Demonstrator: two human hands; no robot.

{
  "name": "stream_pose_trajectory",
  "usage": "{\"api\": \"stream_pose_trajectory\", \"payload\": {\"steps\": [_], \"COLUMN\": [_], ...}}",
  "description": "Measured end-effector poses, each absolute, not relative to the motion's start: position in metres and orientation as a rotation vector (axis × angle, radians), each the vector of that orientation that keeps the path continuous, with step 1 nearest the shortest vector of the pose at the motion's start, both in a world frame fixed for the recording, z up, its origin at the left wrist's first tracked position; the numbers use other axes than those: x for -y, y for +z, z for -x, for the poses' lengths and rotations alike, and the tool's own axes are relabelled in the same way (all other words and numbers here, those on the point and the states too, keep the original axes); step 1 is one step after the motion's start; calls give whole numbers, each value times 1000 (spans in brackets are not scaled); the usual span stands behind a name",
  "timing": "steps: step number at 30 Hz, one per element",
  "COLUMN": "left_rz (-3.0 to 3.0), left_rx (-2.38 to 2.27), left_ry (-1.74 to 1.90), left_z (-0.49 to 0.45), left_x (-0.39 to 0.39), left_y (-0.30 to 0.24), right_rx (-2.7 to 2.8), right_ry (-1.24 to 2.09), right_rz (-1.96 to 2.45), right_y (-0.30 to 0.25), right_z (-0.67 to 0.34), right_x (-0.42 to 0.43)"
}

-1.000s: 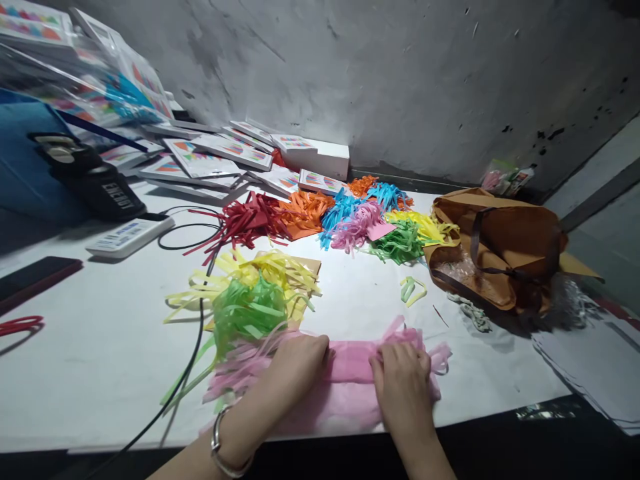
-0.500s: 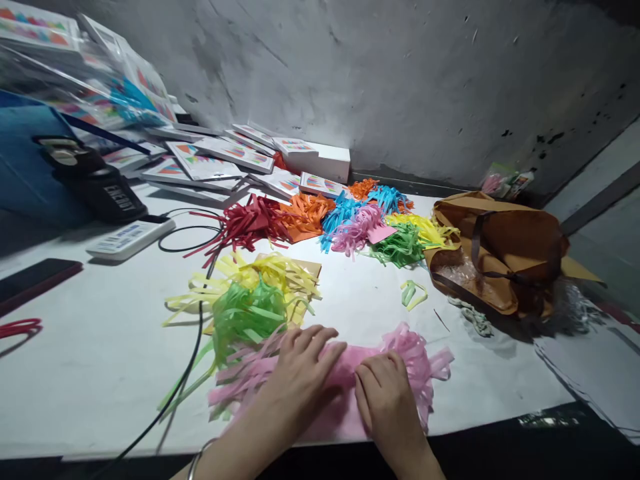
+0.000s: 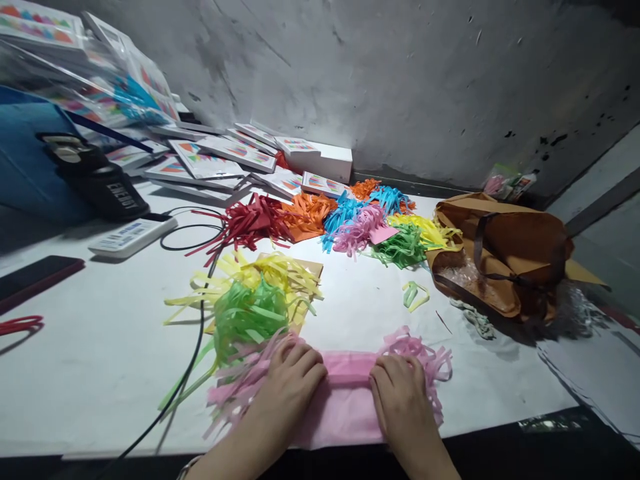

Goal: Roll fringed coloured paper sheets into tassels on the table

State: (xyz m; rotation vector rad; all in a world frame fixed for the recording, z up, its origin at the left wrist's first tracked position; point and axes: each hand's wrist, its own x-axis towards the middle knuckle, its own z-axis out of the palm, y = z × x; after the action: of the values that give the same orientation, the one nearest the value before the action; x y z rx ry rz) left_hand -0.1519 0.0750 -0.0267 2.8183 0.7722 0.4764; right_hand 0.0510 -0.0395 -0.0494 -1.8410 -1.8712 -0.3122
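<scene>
A pink tissue paper sheet with fringed ends [image 3: 345, 410] lies across the front of the table, a narrow folded band along its far edge. My left hand [image 3: 295, 380] has its fingers curled over the left end of that band, by the left fringe. At the band's right end my right hand [image 3: 400, 393] grips it with bent fingers, the right fringe just beyond. Both thumbs are partly hidden. Green fringed tissue [image 3: 253, 308] touches the pink strips on the left, lying over yellow fringed tissue [image 3: 295, 277].
Red [image 3: 255, 219], orange, blue, pink, green and yellow fringed bundles sit farther back. A brown bag [image 3: 525, 247] stands at right. A black cable [image 3: 193, 360] crosses the left side, near a white power bank [image 3: 133, 235], a phone [image 3: 37, 283] and a black bottle [image 3: 103, 183].
My hands have moved apart along the pink paper, and my left fingers have curled in. A folded band now shows between them. The other things stay put.
</scene>
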Motion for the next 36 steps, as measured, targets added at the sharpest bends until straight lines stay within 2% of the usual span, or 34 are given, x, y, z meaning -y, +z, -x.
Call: {"api": "stream_pose_trajectory", "payload": {"steps": [4,11,16,21,26,36], "left_rz": [-2827,-2834,-2835,-2832,-2880,-2798], "left_rx": [-1027,-1157,-1147,-1113,-803,-625], "left_ry": [242,211,215,315,603,709], "left_z": [138,120,120,128,131,142], "left_x": [-77,-80,-83,-79,-73,-76], "left_y": [-13,-5,-8,-9,-20,-31], "right_rx": [1798,1723,1888,1965,1915,1997], "right_ry": [-301,-425,-294,-338,-299,-347], "right_rz": [2002,2164,1799,1694,1664,1497], "right_y": [-46,-37,-30,-38,-34,-44], "right_z": [-54,-51,-42,-38,-30,-35], "right_x": [29,13,16,16,14,30]}}
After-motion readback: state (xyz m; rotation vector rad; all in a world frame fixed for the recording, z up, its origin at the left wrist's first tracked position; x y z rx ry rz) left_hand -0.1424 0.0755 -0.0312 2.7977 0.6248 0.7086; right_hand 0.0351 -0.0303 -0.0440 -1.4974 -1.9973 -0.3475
